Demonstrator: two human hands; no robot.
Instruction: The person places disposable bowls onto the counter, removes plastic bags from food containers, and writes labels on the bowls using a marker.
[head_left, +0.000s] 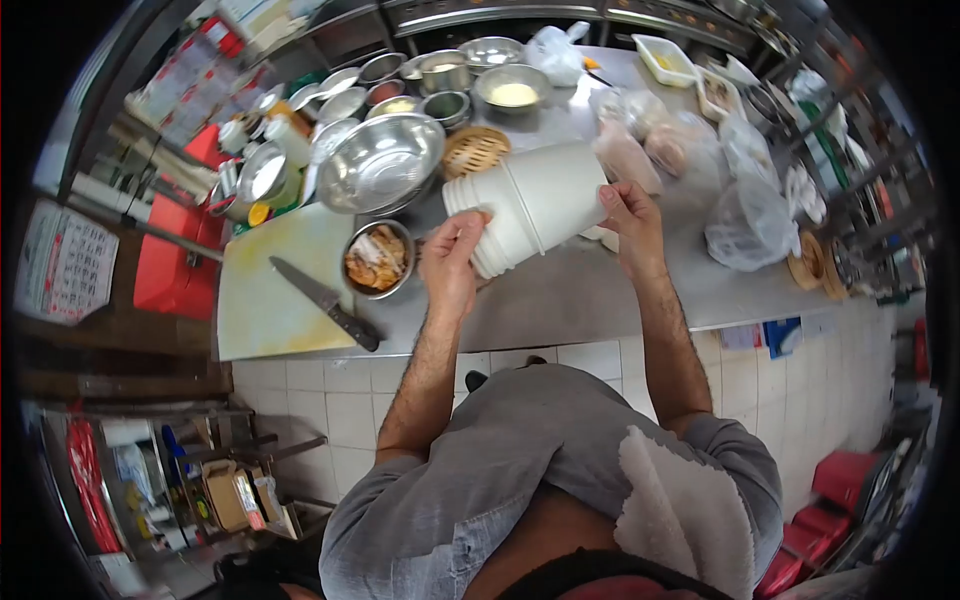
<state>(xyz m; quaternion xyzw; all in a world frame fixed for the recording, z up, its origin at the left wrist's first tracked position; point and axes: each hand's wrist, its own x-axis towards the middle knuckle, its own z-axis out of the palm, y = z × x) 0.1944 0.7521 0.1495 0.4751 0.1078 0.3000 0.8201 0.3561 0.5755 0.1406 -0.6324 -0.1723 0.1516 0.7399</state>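
A white plastic bucket (545, 200), tipped on its side, is held above the steel table between my two hands. Ridges ring its left end, so it may be several nested together; I cannot tell. My left hand (452, 262) grips the ridged end, thumb on top. At the other end, my right hand (632, 222) pinches the edge with thumb and fingers. Left of my left hand stands a small steel bowl (378, 260) of browned, sliced food. A knife (325, 302) lies on the yellowed cutting board (270, 250), its handle toward me.
Behind the bucket are a large steel bowl (380, 160), a round woven bamboo piece (475, 152) and several smaller bowls. Clear plastic bags (750, 225) of food sit on the right, near white tubs (664, 60). The steel table (570, 310) ends just in front of me.
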